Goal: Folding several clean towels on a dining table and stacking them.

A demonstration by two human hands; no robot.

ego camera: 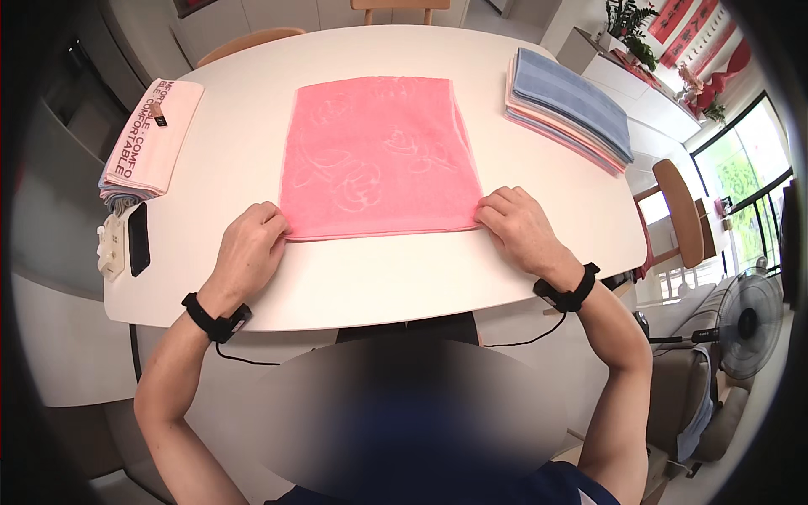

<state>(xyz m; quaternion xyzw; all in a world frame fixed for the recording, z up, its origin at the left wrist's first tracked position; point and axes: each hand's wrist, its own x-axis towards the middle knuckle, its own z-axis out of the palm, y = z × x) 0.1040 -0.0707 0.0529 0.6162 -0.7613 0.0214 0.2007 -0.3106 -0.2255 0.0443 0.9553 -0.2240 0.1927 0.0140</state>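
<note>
A pink towel [379,158] with an embossed rose pattern lies flat on the white table [391,278] in front of me. Its near edge looks folded, with layers showing along it. My left hand [252,243] pinches the near left corner between thumb and fingers. At the near right corner, my right hand [514,227] grips the cloth the same way. Both hands rest low by the tabletop, and the fingertips are partly hidden by the knuckles. A black strap with a small device and a cable sits on each wrist.
On the right lies a stack of folded towels [568,104], blue on top. A pile topped by a pale pink lettered towel [154,136] sits at left. Nearby are a black phone [139,240] and a white power strip [112,246]. A fan [748,322] stands beyond the table.
</note>
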